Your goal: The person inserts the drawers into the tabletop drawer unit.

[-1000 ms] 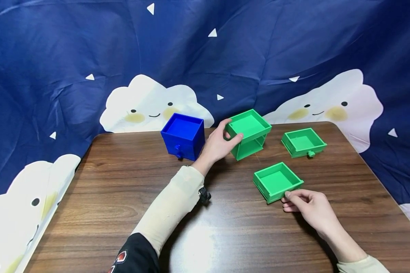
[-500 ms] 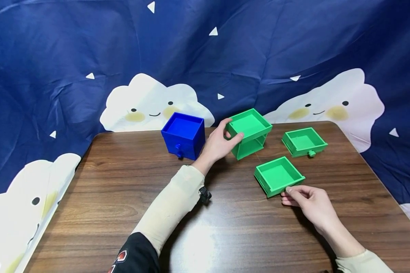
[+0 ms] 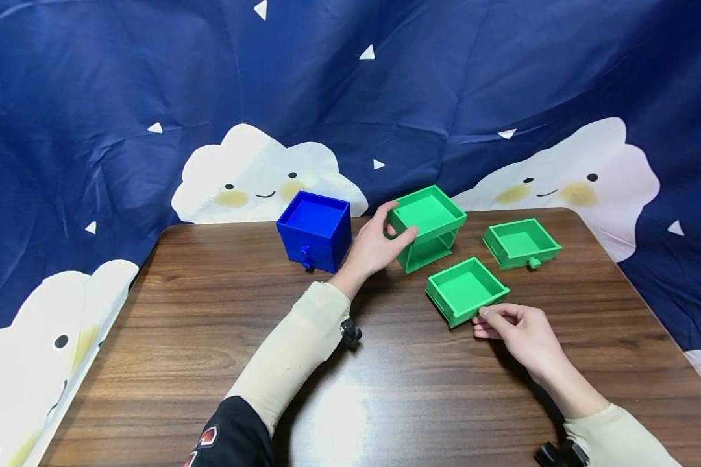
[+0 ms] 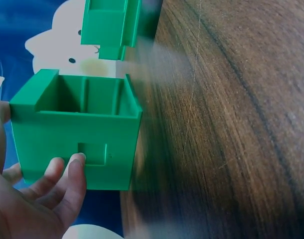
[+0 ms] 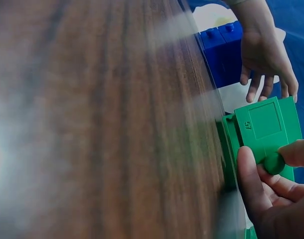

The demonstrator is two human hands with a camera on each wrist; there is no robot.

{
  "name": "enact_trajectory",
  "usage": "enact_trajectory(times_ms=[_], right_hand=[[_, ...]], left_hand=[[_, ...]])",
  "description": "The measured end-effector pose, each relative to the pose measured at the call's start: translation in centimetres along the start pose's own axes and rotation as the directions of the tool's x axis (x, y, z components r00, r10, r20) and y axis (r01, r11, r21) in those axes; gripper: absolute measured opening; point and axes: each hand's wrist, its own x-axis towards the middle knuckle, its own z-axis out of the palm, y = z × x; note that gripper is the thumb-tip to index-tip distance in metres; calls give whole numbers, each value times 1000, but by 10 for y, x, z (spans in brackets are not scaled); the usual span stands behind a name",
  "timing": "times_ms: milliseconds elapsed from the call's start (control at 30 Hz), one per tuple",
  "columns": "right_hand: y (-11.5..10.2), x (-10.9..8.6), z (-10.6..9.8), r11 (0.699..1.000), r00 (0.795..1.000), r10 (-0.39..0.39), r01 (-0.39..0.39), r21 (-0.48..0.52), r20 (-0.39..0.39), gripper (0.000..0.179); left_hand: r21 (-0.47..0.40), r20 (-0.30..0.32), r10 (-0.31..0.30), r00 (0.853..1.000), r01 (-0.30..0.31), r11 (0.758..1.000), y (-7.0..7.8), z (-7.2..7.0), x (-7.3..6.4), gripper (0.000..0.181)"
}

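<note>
My left hand (image 3: 374,250) grips the near left side of a green open-fronted drawer cabinet (image 3: 429,214), thumb near the top rim. In the left wrist view its fingertips (image 4: 77,158) lie against the cabinet's side wall. My right hand (image 3: 526,334) pinches the round knob (image 5: 274,163) of a green drawer (image 3: 466,288). This drawer, with nothing in it, is in front of the cabinet and apart from it. The right wrist view shows the drawer's front, marked 57, with the thumb and fingers around the knob.
A second green drawer (image 3: 522,240) with a knob stands at the back right. To the left of the cabinet is a blue drawer cabinet (image 3: 315,227), close to my left wrist. All rest on a wooden table (image 3: 210,344), before a blue cloud-print cloth (image 3: 350,91).
My right hand has moved the green drawer away from me and slightly left, nearer the cabinet. The left hand and the green cabinet have stayed in place.
</note>
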Motion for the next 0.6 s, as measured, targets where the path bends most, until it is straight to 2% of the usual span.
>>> enact_trajectory(times_ms=[400,600], right_hand=[[-6,18,6,1000,999,22,-22,22,37,33],[-9,26,6,999,999,34,-35,35,31,35]], left_hand=[[-14,-4,-6,1000,6,1000,-1,0,0,73],[-21,-6,1,1000,-1,1000,-3,1,0,72]])
